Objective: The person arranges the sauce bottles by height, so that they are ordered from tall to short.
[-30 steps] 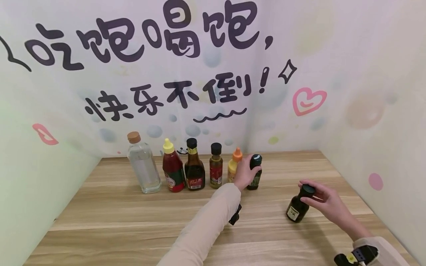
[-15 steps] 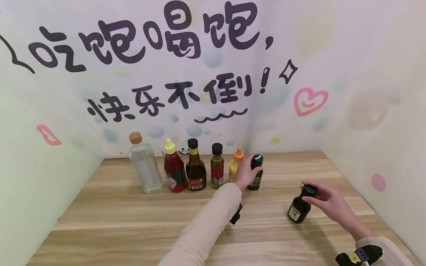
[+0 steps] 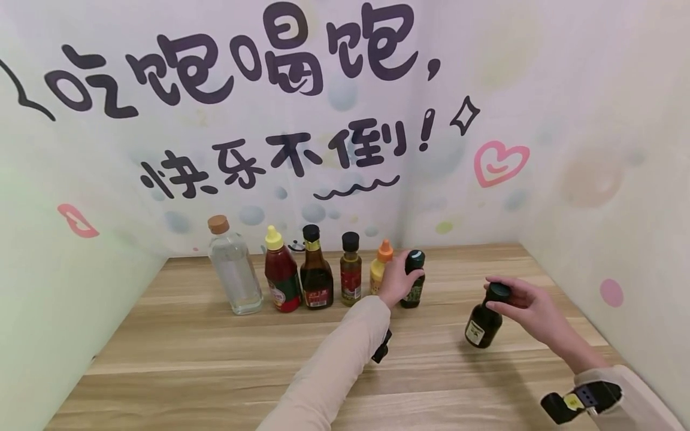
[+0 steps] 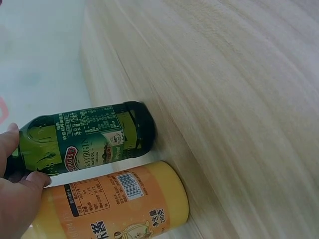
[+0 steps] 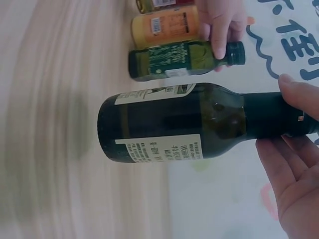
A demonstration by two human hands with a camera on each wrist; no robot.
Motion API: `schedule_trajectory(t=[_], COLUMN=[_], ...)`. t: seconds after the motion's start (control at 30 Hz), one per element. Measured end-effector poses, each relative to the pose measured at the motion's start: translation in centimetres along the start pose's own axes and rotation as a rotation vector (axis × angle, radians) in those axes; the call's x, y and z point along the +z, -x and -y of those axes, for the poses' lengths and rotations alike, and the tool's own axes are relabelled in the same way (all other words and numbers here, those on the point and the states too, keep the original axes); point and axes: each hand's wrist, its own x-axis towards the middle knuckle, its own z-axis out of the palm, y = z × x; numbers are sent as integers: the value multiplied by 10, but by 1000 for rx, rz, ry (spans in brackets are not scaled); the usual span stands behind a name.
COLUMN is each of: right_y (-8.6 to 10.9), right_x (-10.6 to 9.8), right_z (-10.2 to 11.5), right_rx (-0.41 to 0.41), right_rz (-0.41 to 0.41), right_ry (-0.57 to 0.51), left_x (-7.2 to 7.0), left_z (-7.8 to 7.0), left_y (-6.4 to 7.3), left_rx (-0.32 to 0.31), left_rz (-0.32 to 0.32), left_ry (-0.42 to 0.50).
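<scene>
My left hand (image 3: 396, 282) grips the neck of a green olive oil bottle (image 4: 94, 134), which stands upright at the right end of a row on the wooden table. Close beside it is a yellow squeeze bottle (image 4: 119, 199) with an orange nozzle cap, partly hidden by this hand in the head view. To the right and nearer, my right hand (image 3: 530, 311) holds a dark glass bottle (image 5: 164, 124) by its dark capped neck, thumb on one side and fingers on the other. The dark bottle has pale labels and tilts slightly, its base close over the table.
Leftward along the row stand a small red-labelled bottle (image 3: 350, 276), a brown sauce bottle (image 3: 317, 278), a red squeeze bottle (image 3: 283, 278) with a yellow nozzle, and a clear bottle (image 3: 236, 272) with an orange-brown cap. A printed white backdrop (image 3: 345, 131) rises behind the table (image 3: 215, 365).
My right hand and the dark bottle have risen a little in the head view during the last half second. My left hand and the olive oil bottle stay put.
</scene>
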Motion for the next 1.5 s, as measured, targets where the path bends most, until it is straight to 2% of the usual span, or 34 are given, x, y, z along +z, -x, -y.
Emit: schedule_trajectory(t=[0.17,0.27,0.43,0.53,0.63,0.83,1.23,1.5], right_y=[-10,-17,-31,-40,-48,-61,-79,-87], right_x=[-1,-2,0,4,8,17,30,43], right_z=[5,7,8,5,-1,-13,-23,-37], right_rx=[-4,8,95,128,137,175,229,221], right_rz=[-4,-2,16,36,43,7,-24,-40], right_ry=[15,63,171,197,190,158,84,47], left_x=[1,1,0,0,0,1,2,1], left_z=[1,1,-1,-1,-1,-1,-2,-3], left_y=[0,0,0,1,2,2,1,0], left_rx=[-2,3,18,23,21,31,37,35], left_rz=[2,-3,-18,-25,-25,-32,-40,-36], left_ry=[5,-2,-17,-23,-30,-52,-53,-42])
